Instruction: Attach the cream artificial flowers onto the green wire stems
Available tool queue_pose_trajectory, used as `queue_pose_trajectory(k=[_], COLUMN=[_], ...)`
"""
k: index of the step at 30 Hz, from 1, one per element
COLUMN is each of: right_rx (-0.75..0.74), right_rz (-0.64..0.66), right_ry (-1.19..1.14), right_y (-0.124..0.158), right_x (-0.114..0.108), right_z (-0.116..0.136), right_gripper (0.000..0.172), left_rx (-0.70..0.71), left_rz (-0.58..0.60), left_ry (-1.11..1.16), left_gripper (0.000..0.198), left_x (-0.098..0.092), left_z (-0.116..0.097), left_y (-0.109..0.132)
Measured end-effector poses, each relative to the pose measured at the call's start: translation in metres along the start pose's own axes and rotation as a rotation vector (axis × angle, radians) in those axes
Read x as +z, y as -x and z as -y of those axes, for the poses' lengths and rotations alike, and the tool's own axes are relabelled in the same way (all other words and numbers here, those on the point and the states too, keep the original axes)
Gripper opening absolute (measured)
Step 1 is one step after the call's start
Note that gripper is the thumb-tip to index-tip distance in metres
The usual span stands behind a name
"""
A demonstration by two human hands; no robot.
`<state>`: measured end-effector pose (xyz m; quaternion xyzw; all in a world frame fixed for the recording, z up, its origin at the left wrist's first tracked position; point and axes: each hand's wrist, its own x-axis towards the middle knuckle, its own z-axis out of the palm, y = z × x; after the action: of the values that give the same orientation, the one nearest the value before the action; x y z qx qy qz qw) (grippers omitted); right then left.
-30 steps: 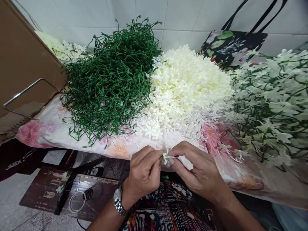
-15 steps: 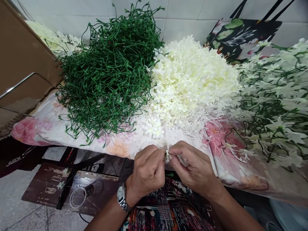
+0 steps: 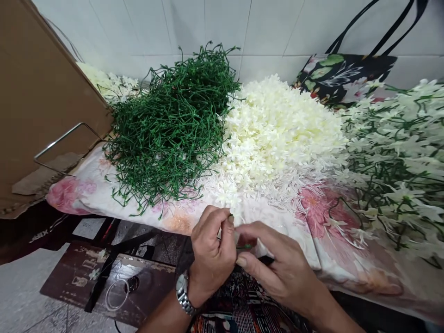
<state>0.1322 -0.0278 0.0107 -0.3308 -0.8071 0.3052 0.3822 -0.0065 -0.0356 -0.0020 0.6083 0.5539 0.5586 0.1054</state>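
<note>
My left hand (image 3: 213,243) is closed in a pinch, and a small green stem tip (image 3: 231,215) pokes out between thumb and forefinger. More of a thin green stem (image 3: 246,246) shows in the gap between my hands. Close beside it is my right hand (image 3: 280,259), its thumb and forefinger apart and its other fingers curled partly out of sight. Both hands are over the near edge of the cloth. Beyond them lie a heap of green plastic stems (image 3: 169,125) and a heap of cream-white artificial blossoms (image 3: 277,129).
White flowers on green stems (image 3: 398,162) spread at the right. A dark floral bag (image 3: 347,78) leans by the tiled wall. A cardboard box (image 3: 52,92) with a metal wire handle (image 3: 57,143) stands left. Below, a brown wooden board (image 3: 149,277) carries a clear ring (image 3: 117,296).
My right thumb and forefinger have parted from the small white blossom pinched between both hands before. My left hand stays closed, now showing a green tip. The view has tilted up.
</note>
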Motion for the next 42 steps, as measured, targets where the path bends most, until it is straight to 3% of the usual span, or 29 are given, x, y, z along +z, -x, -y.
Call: queue_pose_trajectory(k=[3, 7, 9, 12, 19, 23, 25, 28, 33, 37, 42], right_rx=[-0.060, -0.110, -0.158, -0.238, -0.306, -0.273, -0.217, -0.115, -0.026, 0.003, -0.017], right_rz=[-0.041, -0.052, -0.013, 0.091, 0.138, 0.093, -0.003, -0.086, -0.048, -0.048, -0.062], right_ry=[-0.008, 0.081, 0.133, 0.182, 0.280, 0.305, 0.447, 0.813, 1.168, 1.181, 1.028], right_y=[-0.002, -0.007, -0.011, -0.016, -0.023, -0.022, -0.019, -0.012, -0.005, -0.005, -0.001], right_x=[0.009, 0.001, -0.004, -0.007, 0.005, -0.005, -0.018, -0.037, -0.041, -0.036, -0.038], right_z=[0.000, -0.006, -0.007, -0.005, 0.003, -0.008, -0.020, -0.037, -0.049, -0.050, -0.048], right_gripper=[0.008, 0.013, 0.015, 0.018, 0.021, 0.018, 0.017, 0.013, 0.017, 0.020, 0.018], left_rx=[-0.086, -0.348, -0.434, -0.444, -0.497, -0.574, -0.615, -0.539, -0.445, -0.451, -0.432], left_rz=[-0.007, 0.126, 0.197, 0.261, 0.370, 0.352, 0.324, 0.232, 0.208, 0.176, 0.154], left_ry=[0.099, 0.475, 0.616, 0.690, 0.443, 0.529, 0.567, 0.465, 0.397, 0.328, 0.277], left_gripper=[0.015, 0.006, 0.003, 0.005, 0.011, 0.011, 0.011, 0.010, 0.010, 0.011, 0.011], left_x=[-0.002, -0.010, -0.013, -0.015, -0.022, -0.021, -0.020, -0.020, -0.015, -0.009, -0.006], left_z=[0.000, 0.006, 0.009, 0.009, 0.001, 0.009, 0.015, 0.023, 0.029, 0.033, 0.034], left_y=[0.005, 0.015, 0.019, 0.020, 0.006, 0.011, 0.013, 0.009, -0.007, -0.013, -0.016])
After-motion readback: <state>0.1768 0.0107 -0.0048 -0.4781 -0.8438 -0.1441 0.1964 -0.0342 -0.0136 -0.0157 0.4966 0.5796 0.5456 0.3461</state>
